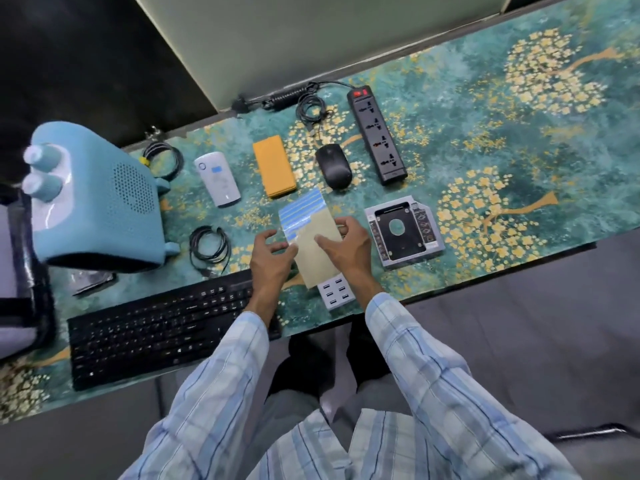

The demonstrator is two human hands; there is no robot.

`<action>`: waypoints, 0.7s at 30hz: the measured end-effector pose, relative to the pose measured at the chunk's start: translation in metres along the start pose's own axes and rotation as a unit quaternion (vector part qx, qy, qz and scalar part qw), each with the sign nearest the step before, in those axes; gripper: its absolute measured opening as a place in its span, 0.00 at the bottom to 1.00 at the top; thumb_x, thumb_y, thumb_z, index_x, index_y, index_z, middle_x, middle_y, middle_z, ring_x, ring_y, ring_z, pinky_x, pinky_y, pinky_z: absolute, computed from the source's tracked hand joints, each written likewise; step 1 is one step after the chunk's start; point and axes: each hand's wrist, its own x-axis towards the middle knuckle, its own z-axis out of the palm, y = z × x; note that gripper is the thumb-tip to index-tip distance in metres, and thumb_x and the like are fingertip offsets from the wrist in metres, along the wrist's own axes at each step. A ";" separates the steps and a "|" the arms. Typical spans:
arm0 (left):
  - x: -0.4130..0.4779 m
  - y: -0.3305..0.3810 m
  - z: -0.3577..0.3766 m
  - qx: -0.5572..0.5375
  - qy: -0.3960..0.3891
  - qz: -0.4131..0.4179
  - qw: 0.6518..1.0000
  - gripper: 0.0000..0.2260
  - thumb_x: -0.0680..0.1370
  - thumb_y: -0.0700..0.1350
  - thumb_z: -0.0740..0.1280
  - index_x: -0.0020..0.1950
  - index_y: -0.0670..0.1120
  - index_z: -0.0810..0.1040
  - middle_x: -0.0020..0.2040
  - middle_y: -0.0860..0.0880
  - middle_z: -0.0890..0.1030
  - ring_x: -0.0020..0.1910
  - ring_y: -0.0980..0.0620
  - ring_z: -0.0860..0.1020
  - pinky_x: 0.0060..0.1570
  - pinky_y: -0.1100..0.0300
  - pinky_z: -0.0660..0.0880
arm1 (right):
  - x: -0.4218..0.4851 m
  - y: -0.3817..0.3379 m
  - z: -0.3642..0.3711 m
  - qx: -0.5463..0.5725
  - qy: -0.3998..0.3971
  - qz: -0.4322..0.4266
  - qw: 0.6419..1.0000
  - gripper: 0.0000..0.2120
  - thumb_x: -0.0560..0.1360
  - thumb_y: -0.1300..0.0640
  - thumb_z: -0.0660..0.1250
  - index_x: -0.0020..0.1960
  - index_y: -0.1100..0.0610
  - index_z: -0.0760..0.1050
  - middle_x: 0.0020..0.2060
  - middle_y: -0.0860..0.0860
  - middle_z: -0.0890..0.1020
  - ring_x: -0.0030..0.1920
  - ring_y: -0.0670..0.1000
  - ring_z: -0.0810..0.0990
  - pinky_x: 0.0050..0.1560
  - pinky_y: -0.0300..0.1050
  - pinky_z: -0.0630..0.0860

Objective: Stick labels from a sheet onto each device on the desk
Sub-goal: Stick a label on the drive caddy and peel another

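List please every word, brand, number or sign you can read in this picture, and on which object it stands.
No text can be read.
Keyboard: key legends too small.
Power strip: markings blurred.
Drive caddy: side stickers blurred.
White device: blue label, no legible text.
Label sheet: blue labels look blank.

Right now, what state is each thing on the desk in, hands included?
Label sheet: partly used, blue labels left at the far end, bare backing near.
Left hand: open, fingertips at the sheet's edge.
Right hand: resting on the sheet, fingers curled over its right edge.
White device: carries a blue label.
Orange device: no label visible.
Mouse: no label visible.
Power strip: no label visible, cord coiled.
Keyboard: no label visible.
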 end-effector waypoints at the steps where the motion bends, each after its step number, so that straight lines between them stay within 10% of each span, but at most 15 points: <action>1: 0.001 0.001 0.000 -0.006 -0.001 0.003 1.000 0.23 0.76 0.45 0.75 0.68 0.49 0.72 0.53 0.46 0.83 0.50 0.48 0.84 0.46 0.53 0.82 | 0.002 -0.001 0.002 0.001 -0.001 0.007 1.000 0.21 0.70 0.54 0.80 0.59 0.59 0.79 0.50 0.53 0.84 0.48 0.52 0.82 0.50 0.49 0.80; 10: 0.000 0.004 -0.017 -0.014 -0.052 0.110 0.992 0.12 0.76 0.37 0.72 0.58 0.48 0.81 0.46 0.47 0.84 0.45 0.51 0.82 0.46 0.53 0.82 | 0.007 -0.011 0.005 0.136 -0.107 0.133 0.976 0.10 0.66 0.60 0.82 0.45 0.58 0.84 0.43 0.56 0.87 0.43 0.57 0.85 0.45 0.51 0.81; 21: 0.006 0.007 -0.032 0.071 -0.066 0.176 0.980 0.08 0.76 0.49 0.75 0.54 0.51 0.85 0.47 0.53 0.86 0.44 0.56 0.84 0.44 0.58 0.82 | 0.003 -0.015 0.002 0.103 -0.149 0.120 0.976 0.12 0.69 0.60 0.80 0.51 0.59 0.82 0.44 0.55 0.86 0.42 0.55 0.83 0.40 0.43 0.77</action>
